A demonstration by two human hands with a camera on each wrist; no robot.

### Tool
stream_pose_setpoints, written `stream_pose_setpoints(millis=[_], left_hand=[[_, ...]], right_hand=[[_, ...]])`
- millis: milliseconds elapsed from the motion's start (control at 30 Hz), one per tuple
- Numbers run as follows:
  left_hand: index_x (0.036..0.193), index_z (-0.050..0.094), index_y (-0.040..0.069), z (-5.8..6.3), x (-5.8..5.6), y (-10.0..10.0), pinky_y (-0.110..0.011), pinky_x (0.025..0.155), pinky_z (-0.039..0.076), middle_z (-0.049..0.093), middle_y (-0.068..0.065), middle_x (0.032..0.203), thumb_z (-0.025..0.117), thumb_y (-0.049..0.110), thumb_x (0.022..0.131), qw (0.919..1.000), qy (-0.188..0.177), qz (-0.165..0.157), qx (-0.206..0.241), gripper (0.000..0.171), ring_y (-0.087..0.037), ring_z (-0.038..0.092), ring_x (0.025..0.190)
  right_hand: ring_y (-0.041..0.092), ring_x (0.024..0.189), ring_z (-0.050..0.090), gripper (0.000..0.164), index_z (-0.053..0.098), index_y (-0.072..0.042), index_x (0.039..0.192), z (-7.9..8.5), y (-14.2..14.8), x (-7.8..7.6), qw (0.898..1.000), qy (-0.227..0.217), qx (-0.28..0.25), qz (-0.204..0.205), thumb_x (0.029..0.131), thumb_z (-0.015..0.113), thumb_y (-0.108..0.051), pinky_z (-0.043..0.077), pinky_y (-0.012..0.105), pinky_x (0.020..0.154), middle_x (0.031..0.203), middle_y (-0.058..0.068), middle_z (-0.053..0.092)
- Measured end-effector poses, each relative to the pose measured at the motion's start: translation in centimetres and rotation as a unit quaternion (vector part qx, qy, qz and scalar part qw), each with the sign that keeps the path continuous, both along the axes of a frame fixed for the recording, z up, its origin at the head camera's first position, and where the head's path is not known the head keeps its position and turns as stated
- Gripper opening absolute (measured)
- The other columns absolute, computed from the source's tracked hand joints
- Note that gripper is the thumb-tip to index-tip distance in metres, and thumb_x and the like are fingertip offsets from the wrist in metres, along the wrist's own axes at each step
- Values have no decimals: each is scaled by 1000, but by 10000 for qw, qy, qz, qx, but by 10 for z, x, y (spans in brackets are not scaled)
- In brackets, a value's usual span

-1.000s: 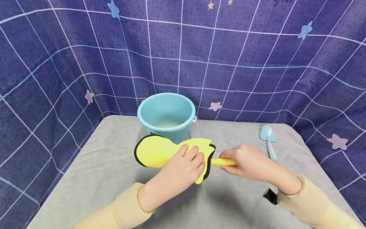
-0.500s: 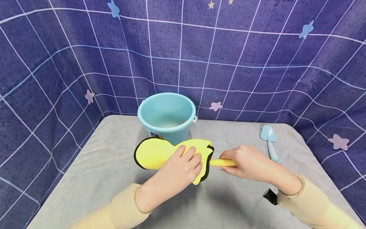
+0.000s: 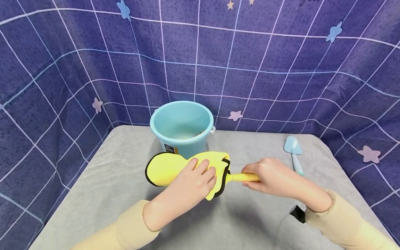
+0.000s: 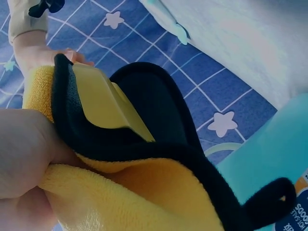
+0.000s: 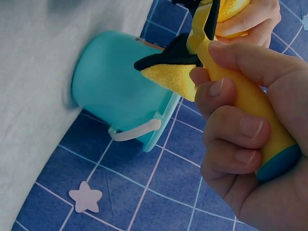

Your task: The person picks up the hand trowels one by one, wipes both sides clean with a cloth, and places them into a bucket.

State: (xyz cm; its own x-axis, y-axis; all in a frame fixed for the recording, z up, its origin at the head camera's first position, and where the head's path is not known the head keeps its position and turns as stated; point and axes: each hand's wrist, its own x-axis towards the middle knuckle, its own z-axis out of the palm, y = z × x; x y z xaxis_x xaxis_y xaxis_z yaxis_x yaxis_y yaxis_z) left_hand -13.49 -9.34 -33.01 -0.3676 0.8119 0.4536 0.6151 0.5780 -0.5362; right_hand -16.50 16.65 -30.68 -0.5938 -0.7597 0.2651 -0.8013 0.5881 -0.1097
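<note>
My left hand (image 3: 192,178) grips a yellow cloth (image 3: 164,168) with black edging, folded round the blade of a yellow toy shovel. In the left wrist view, the flat yellow blade (image 4: 103,98) shows between the cloth's dark-lined folds. The shovel's handle (image 5: 243,98), yellow with a teal end, lies in my right hand (image 3: 268,175), fingers curled round it and thumb along its upper part. Cloth and shovel are held over the grey surface, in front of the bucket. Most of the blade is hidden from the head view.
Behind the cloth stands a light blue bucket (image 3: 190,149) with a white handle; small items at its bottom are unclear. A light blue toy trowel (image 3: 293,154) lies at the back right of the grey-covered surface (image 3: 118,166). A blue star-patterned curtain (image 3: 218,76) surrounds it.
My left hand and the cloth have shifted slightly left and down, away from the right hand. More of the shovel's neck shows now. The right hand has barely moved.
</note>
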Motion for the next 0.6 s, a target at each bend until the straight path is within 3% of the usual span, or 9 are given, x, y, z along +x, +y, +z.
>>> stream_pose_setpoints(millis=[600], left_hand=[[79, 62, 11, -10, -5, -17, -33, 71, 37, 51, -1, 80, 52, 0, 81, 9998, 80, -26, 195, 15, -22, 46, 79]], right_hand=[[-7, 50, 35, 12, 66, -22, 82, -2, 5, 1, 9999, -9, 109, -94, 76, 75, -26, 33, 15, 44, 60, -21, 44]])
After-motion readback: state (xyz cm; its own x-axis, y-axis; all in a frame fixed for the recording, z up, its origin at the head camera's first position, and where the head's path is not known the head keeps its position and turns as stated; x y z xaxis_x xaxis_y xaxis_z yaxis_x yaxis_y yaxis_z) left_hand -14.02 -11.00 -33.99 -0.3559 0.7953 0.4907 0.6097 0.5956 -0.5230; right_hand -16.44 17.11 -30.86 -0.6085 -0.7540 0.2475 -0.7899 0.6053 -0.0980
